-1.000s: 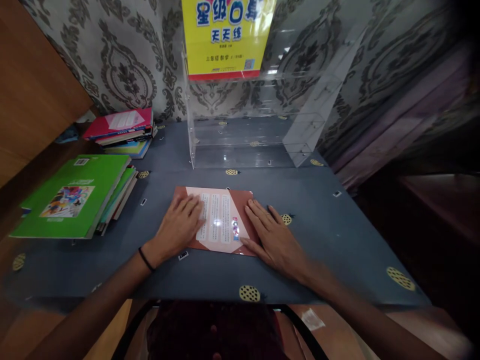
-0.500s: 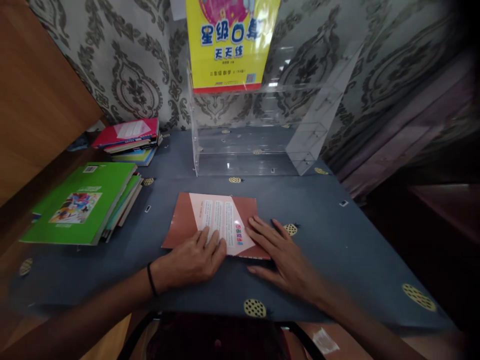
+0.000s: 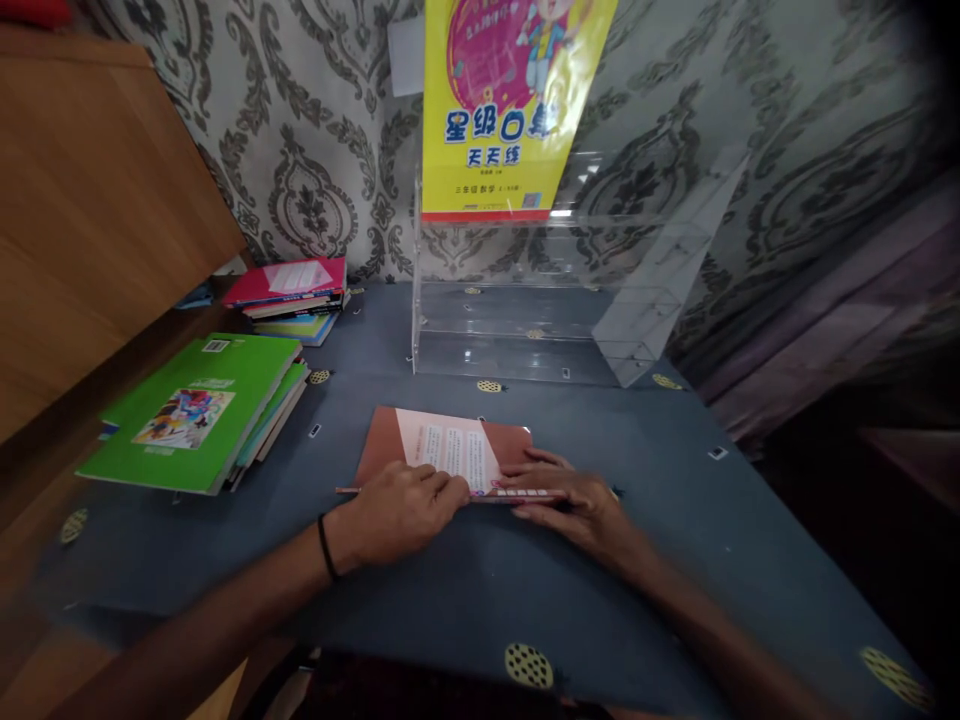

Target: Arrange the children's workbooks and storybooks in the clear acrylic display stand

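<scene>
A thin brown and pale-pink book (image 3: 442, 440) lies in front of me, its printed cover facing up and its near edge, with the spine showing, lifted off the table. My left hand (image 3: 409, 512) is closed over the near left part of the book, fingers curled on the edge. At the near right corner, my right hand (image 3: 581, 505) grips the book, with the thumb below and the fingers on top. The left fingertips are partly hidden behind the hand.
A clear acrylic rack (image 3: 517, 350) stands at the back of the blue tablecloth (image 3: 645, 600), holding a yellow workbook (image 3: 510, 120). To the left are a stack topped by a green book (image 3: 255, 400) and a stack topped by a red book (image 3: 240, 285). A wooden cabinet (image 3: 97, 190) borders the left.
Both hands went from resting on the flat book to gripping its near edge, which has tilted up to show the spine. The camera view has shifted, so the scene sits lower and further right.
</scene>
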Demonstrator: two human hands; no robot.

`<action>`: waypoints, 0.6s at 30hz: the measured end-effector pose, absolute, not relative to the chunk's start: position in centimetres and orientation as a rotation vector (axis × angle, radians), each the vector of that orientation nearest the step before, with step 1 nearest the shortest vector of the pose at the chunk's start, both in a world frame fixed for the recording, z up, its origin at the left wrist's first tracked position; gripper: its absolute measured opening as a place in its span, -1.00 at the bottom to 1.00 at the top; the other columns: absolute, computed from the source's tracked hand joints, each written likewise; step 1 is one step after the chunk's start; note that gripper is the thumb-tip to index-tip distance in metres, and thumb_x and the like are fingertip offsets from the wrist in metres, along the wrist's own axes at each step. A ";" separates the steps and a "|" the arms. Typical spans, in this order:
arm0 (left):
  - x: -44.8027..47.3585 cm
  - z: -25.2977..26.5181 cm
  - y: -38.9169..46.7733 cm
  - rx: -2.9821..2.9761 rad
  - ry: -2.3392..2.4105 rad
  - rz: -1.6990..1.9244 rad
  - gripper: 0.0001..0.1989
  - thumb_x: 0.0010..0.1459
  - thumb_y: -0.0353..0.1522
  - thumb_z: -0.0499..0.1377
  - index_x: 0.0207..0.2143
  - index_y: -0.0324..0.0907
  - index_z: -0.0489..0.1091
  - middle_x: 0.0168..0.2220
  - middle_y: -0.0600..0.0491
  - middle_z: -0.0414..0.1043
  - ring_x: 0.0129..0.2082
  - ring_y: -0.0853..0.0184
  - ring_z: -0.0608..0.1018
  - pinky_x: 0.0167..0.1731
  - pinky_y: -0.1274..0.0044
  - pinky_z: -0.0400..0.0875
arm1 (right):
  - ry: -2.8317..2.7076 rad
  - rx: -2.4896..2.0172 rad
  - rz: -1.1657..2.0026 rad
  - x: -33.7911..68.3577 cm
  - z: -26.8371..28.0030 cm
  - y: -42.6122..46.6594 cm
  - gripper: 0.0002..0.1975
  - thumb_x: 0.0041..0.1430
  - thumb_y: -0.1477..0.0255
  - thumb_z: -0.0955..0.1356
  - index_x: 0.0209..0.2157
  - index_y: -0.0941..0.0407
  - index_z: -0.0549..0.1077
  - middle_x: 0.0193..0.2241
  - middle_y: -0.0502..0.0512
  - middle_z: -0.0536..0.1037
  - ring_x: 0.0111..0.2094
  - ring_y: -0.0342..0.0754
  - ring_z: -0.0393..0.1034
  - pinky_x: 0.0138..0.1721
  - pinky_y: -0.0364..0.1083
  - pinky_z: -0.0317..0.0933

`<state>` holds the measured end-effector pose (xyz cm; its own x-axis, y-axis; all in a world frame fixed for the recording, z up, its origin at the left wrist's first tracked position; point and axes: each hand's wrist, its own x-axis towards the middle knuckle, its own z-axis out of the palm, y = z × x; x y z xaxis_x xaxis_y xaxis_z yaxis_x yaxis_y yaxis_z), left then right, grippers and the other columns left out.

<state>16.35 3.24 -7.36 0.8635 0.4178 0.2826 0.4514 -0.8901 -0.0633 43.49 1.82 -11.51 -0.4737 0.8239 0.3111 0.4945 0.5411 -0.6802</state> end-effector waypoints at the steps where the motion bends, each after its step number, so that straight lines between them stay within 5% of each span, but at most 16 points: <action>1: 16.2 -7.1 3.4 -2.945 -0.739 -0.447 -0.76 0.43 -0.43 -0.11 -0.26 -0.20 0.30 -0.49 0.05 0.45 -0.51 0.35 0.49 -0.56 0.55 0.27 | -2.136 -1.067 0.684 43.7 -11.2 2.2 -0.73 0.26 0.12 0.37 -0.20 -0.06 0.64 -0.21 0.08 0.69 -0.07 0.15 0.58 0.19 0.36 0.22; 5: 15.3 -4.8 3.6 -3.089 -0.991 -0.759 -0.66 0.46 -0.34 -0.18 -0.27 -0.18 0.33 -0.50 0.10 0.42 -0.52 0.40 0.45 -0.50 0.56 0.26 | -1.921 -1.157 0.830 44.2 -9.9 3.2 -0.69 0.11 -0.01 0.42 -0.36 -0.09 0.66 -0.29 0.07 0.70 -0.10 0.21 0.57 0.17 0.37 0.22; 9: 14.7 -1.5 3.8 -3.220 -1.359 -1.206 -0.67 0.41 -0.28 -0.08 -0.38 -0.17 0.34 -0.55 0.18 0.27 -0.57 0.47 0.33 -0.51 0.59 0.19 | -1.506 -1.238 1.048 43.6 -9.4 3.7 -0.66 -0.08 0.00 0.52 -0.41 -0.03 0.63 -0.36 0.06 0.69 -0.23 0.17 0.58 -0.08 0.21 0.44; 12: 14.9 -0.1 3.9 -3.178 -1.710 -1.692 -0.63 0.36 -0.18 0.00 -0.48 -0.17 0.27 -0.58 0.19 0.18 -0.58 0.47 0.25 -0.56 0.61 0.14 | -1.234 -1.136 1.119 42.2 -9.0 4.0 -0.56 -0.06 -0.09 0.47 -0.34 -0.02 0.58 -0.32 0.09 0.69 -0.25 0.15 0.59 -0.17 0.16 0.46; 18: 16.1 -2.7 4.0 -2.661 -2.244 -2.767 -0.62 0.22 -0.04 0.16 -0.40 -0.16 0.29 -0.52 0.15 0.34 -0.53 0.43 0.39 -0.49 0.59 0.31 | -1.120 -1.045 1.405 39.3 -6.1 3.5 -0.50 0.07 -0.04 0.41 -0.15 0.06 0.55 -0.31 0.16 0.68 -0.29 0.12 0.60 -0.25 0.09 0.47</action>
<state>16.06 4.00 -2.66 0.1893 0.9818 -0.0167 -0.2189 0.0587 0.9740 39.27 3.49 -6.11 -0.1106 0.9933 -0.0347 -0.1880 -0.0552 -0.9806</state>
